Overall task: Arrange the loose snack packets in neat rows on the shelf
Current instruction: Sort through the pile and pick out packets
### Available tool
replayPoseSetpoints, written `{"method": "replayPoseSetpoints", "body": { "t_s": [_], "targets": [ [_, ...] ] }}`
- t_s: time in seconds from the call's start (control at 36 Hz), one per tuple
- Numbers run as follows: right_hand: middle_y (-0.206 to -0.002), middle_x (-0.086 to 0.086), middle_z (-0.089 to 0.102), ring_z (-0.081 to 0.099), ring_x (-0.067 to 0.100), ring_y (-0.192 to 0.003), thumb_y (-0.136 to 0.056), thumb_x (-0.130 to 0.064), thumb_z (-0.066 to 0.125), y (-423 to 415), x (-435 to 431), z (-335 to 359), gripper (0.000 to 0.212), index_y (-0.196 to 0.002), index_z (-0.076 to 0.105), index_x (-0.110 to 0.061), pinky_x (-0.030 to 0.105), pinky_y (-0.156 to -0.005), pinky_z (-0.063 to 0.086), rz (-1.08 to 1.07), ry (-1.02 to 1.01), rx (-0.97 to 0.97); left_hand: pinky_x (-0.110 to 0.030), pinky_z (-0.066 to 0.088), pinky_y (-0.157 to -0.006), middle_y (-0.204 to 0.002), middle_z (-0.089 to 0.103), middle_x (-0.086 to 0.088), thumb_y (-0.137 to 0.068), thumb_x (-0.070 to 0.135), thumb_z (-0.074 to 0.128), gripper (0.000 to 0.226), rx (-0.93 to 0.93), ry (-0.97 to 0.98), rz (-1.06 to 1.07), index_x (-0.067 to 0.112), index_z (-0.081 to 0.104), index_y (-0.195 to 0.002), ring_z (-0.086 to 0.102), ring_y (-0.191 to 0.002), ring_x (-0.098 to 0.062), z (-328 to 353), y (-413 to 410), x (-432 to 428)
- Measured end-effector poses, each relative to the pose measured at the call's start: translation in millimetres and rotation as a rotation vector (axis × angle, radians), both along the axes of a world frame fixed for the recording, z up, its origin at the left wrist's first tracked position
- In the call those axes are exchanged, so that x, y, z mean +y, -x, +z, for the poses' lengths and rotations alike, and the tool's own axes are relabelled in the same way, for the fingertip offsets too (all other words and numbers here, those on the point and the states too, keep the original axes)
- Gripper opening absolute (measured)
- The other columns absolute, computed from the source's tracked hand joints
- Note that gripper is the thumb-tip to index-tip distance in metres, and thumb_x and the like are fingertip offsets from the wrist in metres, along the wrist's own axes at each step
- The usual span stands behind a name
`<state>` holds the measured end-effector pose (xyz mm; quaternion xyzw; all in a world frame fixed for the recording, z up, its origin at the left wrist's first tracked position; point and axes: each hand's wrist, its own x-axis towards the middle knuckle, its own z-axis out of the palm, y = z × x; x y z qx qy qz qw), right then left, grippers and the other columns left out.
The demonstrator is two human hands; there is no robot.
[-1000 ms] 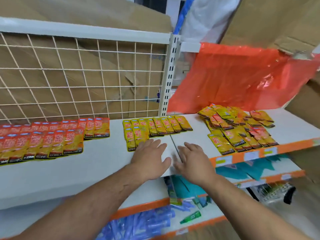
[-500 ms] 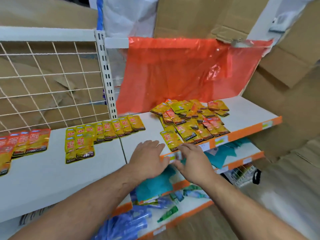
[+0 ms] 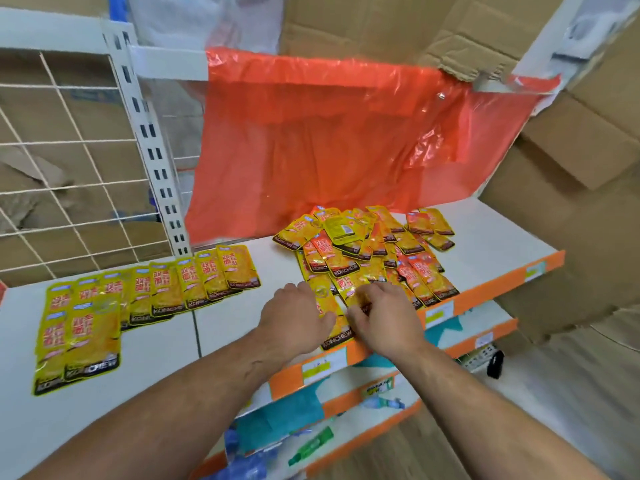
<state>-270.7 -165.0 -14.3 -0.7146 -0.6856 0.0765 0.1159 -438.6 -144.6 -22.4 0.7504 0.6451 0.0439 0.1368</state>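
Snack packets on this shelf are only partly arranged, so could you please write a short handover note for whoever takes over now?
Hands: the left hand rests on the nearest packets of the loose pile; the right hand touches them alongside, grip unclear.
Where: the pile is heaped on the right part of the shelf.
Done: the neat yellow rows lie to the left.
To do: spread the whole pile into rows.

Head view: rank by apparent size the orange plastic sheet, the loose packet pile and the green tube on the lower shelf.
1. orange plastic sheet
2. loose packet pile
3. green tube, by far the smallest
The sheet hangs behind the pile, yet looks clearly larger.
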Motion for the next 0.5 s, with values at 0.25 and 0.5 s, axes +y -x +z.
{"method": "replayPoseSetpoints", "body": {
  "t_s": [0.25, 0.5],
  "targets": [
    [-0.126, 0.009, 0.052, 0.045, 0.028, -0.119, -0.092, -0.057, 0.054, -10.5, 25.1, -20.3, 0.061, -0.133, 0.051, -0.011, 0.038, -0.096, 0.043, -0.081, -0.017, 0.034, -0.036, 0.045, -0.086, -0.12, 0.05, -0.007, -0.074, 0.074, 0.059, 0.08, -0.04, 0.034, 0.177, 0.013, 0.044, -0.123, 0.05, -0.112, -0.024, -9.5, -12.9, -0.2],
    [-0.125, 0.004, 0.057, 0.052, 0.027, -0.118, -0.08, -0.055, 0.071, -23.8, 32.1, -28.6, 0.068, -0.13, 0.051, -0.013, 0.039, -0.086, 0.047, -0.088, 0.002, 0.241, -0.034, 0.045, -0.079, -0.114, 0.059, -0.006, -0.072, 0.063, 0.07, 0.068, -0.109, 0.042, 0.402, 0.013, 0.049, -0.114, 0.057, -0.105, -0.026, -7.4, -25.3, -6.8]
  ]
}}
